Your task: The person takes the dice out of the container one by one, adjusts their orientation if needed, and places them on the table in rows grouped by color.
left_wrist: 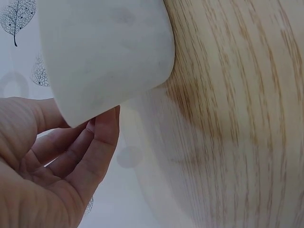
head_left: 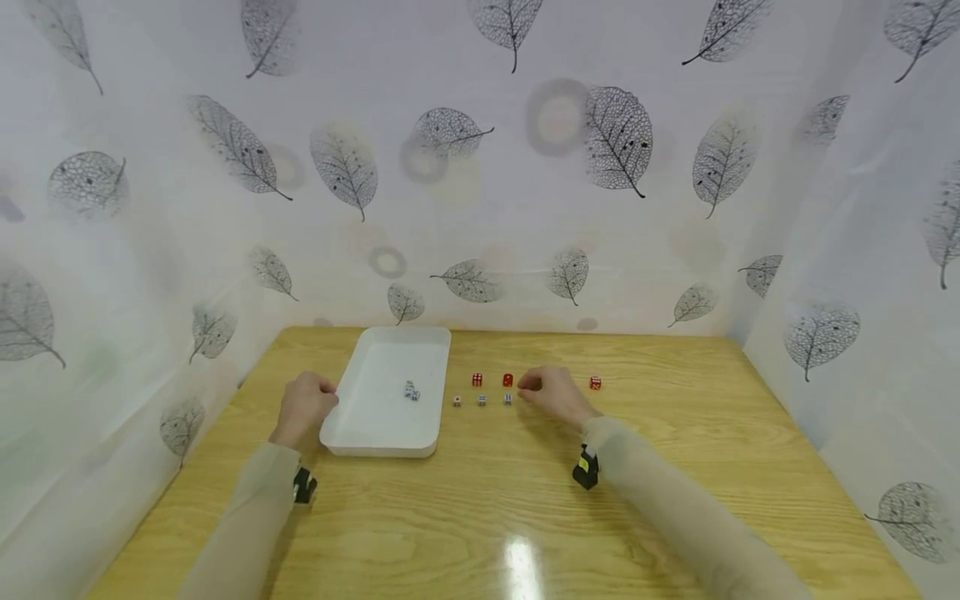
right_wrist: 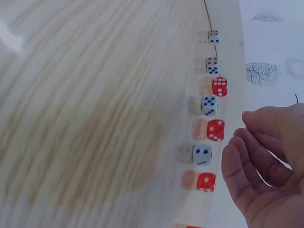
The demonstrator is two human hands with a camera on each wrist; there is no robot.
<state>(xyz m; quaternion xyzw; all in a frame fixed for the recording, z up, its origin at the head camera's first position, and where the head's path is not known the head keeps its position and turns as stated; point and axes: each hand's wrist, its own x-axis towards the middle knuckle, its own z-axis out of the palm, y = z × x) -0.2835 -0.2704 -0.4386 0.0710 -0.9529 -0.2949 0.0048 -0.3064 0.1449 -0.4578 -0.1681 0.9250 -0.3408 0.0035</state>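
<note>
My left hand pinches the left side of a white tray; in the left wrist view the thumb and fingers lie on either side of the tray's rim. Several white dice lie together inside the tray. My right hand is just over the table, right of two rows of dice, its fingertips close to a red die and a white die. In the right wrist view, nothing shows between the thumb and the relaxed fingers.
Another red die stands in the back row, with white dice in the front row. One red die sits apart, right of my right hand. The wooden table meets a leaf-patterned curtain at the back and sides.
</note>
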